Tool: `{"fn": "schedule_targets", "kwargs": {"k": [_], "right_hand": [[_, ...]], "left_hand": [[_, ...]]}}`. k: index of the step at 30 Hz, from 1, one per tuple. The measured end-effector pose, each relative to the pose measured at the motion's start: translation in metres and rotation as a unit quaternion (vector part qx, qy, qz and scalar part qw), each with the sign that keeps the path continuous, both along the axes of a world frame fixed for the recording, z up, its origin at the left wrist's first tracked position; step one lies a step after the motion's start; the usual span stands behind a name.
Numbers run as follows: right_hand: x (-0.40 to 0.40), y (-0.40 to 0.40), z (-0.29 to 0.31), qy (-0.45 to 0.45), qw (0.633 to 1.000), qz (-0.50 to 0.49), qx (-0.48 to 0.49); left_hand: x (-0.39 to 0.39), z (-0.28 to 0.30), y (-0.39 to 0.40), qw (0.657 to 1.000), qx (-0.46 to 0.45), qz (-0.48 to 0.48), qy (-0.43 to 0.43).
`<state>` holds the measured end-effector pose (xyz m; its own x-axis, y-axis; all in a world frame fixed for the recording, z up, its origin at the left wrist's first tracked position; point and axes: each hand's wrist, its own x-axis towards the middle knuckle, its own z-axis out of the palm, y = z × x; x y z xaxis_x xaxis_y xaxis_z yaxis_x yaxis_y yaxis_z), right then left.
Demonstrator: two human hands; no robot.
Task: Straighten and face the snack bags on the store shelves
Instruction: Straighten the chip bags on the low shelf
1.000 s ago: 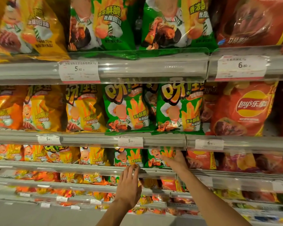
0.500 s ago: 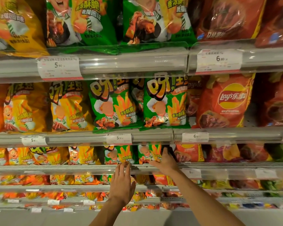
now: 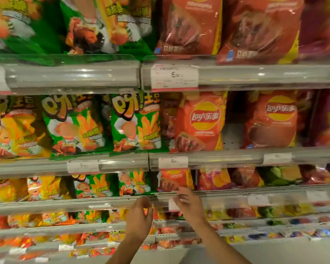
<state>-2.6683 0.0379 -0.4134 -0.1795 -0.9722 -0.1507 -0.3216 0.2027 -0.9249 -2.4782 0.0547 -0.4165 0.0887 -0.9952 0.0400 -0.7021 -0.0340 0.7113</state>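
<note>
Both hands, left (image 3: pixel 139 214) and right (image 3: pixel 189 204), reach up loosely curled, holding nothing, at the shelf rail (image 3: pixel 103 201)

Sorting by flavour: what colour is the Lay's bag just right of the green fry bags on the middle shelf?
Orange-red, with a red-and-yellow logo: the Lay's bag, head view.

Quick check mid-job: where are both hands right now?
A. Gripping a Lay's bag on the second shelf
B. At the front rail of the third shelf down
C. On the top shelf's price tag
B: the left hand and right hand sit at the third shelf's front rail, below the green snack bags.
</note>
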Motion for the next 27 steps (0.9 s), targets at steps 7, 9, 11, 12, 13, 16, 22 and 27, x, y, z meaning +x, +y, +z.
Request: {"fn": "schedule_targets", "kwargs": {"k": [7,9,11,12,13,16,22,27], "right_hand": [[-0.151,0.016,-0.001,-0.005,0.995,-0.095,0.01],[-0.191,0.015,-0.002,-0.002,0.994,-0.112,0.009],[-0.225,0.016,-0.003,0.019,0.992,-0.126,0.005],[-0.241,0.016,-0.003,0.024,0.99,-0.136,0.0],[-0.255,0.015,-0.004,0.022,0.989,-0.145,-0.007],[-0.292,0.011,-0.006,0.007,0.988,-0.153,-0.016],[-0.319,-0.006,0.006,0.051,0.993,-0.098,-0.042],[-0.315,-0.035,0.019,0.105,0.994,-0.025,-0.034]], "left_hand": [[-0.115,0.012,-0.009,0.992,0.018,0.062,0.111],[-0.145,0.015,-0.012,0.989,0.024,0.087,0.121],[-0.172,0.017,-0.015,0.988,0.012,0.097,0.116],[-0.185,0.017,-0.016,0.989,0.009,0.1,0.112],[-0.197,0.018,-0.016,0.988,0.008,0.105,0.109],[-0.229,0.021,-0.018,0.983,0.003,0.137,0.124],[-0.253,0.023,-0.025,0.986,-0.011,0.155,0.06],[-0.252,0.028,-0.04,0.987,0.013,0.13,0.096]]}}
